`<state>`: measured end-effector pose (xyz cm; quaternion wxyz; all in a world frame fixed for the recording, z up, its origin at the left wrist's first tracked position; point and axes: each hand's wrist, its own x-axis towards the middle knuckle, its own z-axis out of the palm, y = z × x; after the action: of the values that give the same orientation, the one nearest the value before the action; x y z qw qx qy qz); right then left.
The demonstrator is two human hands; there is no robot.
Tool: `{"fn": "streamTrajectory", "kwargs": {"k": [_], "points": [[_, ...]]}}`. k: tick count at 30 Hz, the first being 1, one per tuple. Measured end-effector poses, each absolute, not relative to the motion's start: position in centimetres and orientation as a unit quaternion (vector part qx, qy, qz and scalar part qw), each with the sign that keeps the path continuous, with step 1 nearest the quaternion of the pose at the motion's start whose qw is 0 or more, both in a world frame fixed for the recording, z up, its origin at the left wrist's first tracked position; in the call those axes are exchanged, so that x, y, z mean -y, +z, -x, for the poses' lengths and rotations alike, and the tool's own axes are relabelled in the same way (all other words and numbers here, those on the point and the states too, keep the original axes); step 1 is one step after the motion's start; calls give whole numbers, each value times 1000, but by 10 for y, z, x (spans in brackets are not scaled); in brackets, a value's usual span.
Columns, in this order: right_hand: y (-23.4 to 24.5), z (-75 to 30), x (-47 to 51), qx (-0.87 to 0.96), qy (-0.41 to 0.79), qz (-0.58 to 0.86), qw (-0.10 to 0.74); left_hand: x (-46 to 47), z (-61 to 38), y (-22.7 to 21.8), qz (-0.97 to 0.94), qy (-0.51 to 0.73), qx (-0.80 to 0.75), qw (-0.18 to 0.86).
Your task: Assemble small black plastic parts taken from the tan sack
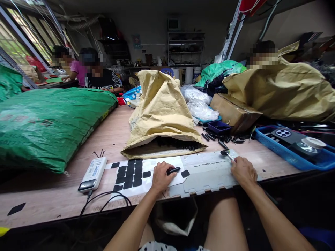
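Note:
My left hand [161, 176] is closed around a short black cylinder [173, 170], whose end sticks out to the right. It rests over a white sheet [154, 166] bearing rows of black rounded squares [130, 174]. One loose black square [185, 173] lies just right of that hand. In my right hand [244, 169] is a small tool [229, 155] with a dark head and a shiny shaft, pointing up and left; its handle is hidden in my fingers. Under it lies a pale grey board [206, 170] at the table's front edge.
A tan sack [162, 108] opens toward me, with black pieces inside. Left are a green sack [49, 122] and a white power bank [92, 174] with cables. At right stand a cardboard box [232, 109], a dark blue tray [219, 127] and a blue basket [314, 162]. Several people sit beyond.

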<state>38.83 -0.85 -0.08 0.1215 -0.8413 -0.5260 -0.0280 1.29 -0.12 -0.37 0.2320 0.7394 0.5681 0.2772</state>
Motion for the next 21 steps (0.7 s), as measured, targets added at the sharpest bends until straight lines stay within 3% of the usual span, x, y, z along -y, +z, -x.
{"fn": "streamTrajectory", "kwargs": {"k": [3,5,7,11,21], "points": [[10,-351,19,548,-22,794,262,1,-13,-3,-734,281,-569,239],[16,-311,30,609,43,700,370,0,-12,-4,-733,279,-571,242],[20,-270,42,663,118,609,419,-1,-12,-6,-733,276,-572,244],[15,-211,58,734,168,522,401,-1,-12,-6,-733,268,-574,247],[9,-193,63,758,108,550,335,1,-13,-1,-724,268,-583,252]]}}
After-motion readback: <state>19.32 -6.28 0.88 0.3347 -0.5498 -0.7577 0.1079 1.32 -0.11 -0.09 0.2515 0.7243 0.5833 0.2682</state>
